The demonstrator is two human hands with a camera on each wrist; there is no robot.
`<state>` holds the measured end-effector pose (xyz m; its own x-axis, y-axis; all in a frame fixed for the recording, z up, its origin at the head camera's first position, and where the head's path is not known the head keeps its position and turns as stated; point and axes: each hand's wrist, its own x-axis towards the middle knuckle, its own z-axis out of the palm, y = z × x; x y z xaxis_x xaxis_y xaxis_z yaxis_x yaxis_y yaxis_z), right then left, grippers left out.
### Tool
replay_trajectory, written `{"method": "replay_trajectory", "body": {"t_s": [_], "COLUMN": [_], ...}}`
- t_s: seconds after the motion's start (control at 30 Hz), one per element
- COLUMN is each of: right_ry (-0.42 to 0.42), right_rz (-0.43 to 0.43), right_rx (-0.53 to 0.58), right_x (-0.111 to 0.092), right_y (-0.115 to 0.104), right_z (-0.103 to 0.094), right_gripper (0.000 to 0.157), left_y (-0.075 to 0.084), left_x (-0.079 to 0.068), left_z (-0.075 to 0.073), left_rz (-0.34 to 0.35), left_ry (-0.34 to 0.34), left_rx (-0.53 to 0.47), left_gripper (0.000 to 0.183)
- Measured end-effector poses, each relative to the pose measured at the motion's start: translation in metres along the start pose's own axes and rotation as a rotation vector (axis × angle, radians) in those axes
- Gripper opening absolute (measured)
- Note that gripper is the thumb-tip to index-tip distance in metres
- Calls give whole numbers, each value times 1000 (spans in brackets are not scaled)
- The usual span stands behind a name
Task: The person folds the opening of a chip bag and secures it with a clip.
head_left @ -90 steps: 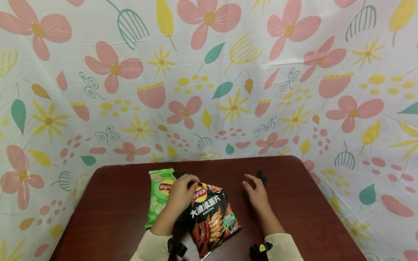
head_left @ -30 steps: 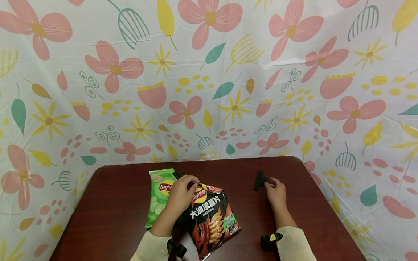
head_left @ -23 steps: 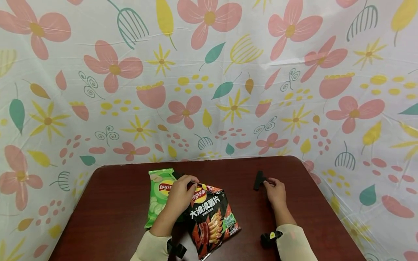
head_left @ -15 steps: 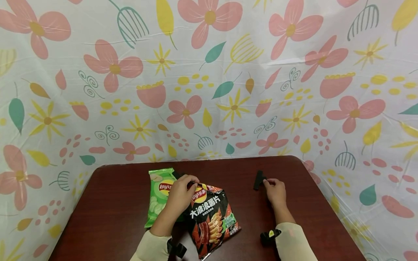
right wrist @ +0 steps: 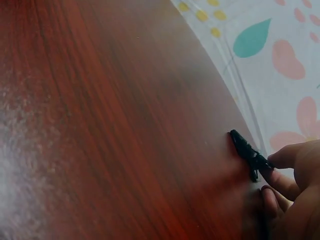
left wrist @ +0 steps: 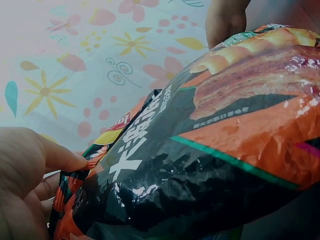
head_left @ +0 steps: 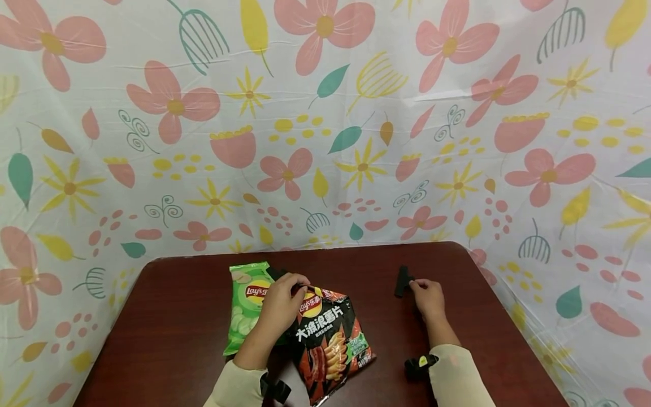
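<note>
My left hand pinches the folded top edge of a black chip bag with red and orange panels and a Lay's logo. In the left wrist view, thumb and fingers hold the crumpled top end of the bag, and its puffed body stretches off to the right. My right hand pinches the handle end of a black bag clip between thumb and fingertips. In the right wrist view the clip is seen from the side, its long jaw pointing away from the hand.
A green Lay's chip bag lies left of the black bag, partly behind my left hand and forearm. A small black object shows by its top right corner. The dark red-brown table ends at a floral curtain.
Three seconds ago my right hand was unclosed to the left of the clip. It has since moved right and taken hold of the clip's handle. My left hand stays on the bag.
</note>
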<state>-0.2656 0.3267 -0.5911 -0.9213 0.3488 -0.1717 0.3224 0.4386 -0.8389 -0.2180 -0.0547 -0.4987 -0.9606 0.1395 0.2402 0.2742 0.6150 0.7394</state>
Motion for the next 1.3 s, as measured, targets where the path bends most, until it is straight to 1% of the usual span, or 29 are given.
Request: {"method": "replay_trajectory", "body": {"t_s": [0.17, 0.3, 0.53, 0.77, 0.97, 1.1, 1.2, 1.3], "right_ry": [-18, -17, -22, -12, -7, 10, 14, 7], "right_rz": [25, 24, 29, 31, 17, 19, 31, 34], "right_rx": [17, 40, 51, 49, 37, 30, 47, 82], "right_x": [-1, -1, -2, -3, -2, -2, -2, -2], "right_y": [1, 1, 3, 1, 0, 1, 0, -1], "right_z": [-3, -4, -7, -8, -8, -6, -6, -6], "right_gripper": [47, 44, 41, 41, 43, 42, 42, 48], "left_y": [0, -1, -1, -1, 0, 0, 1, 1], "left_x": [0, 0, 1, 1, 1, 1, 1, 0], "left_z": [1, 1, 1, 0, -1, -1, -1, -1], "left_rz": [-11, -10, -28, 3, 1, -3, -12, -20], "left_ry": [-7, -12, -20, -8, -8, -4, -8, -13], "left_rx": [-9, -11, -17, -4, -8, -2, 0, -1], "left_gripper": [9, 9, 10, 9, 11, 10, 9, 9]}}
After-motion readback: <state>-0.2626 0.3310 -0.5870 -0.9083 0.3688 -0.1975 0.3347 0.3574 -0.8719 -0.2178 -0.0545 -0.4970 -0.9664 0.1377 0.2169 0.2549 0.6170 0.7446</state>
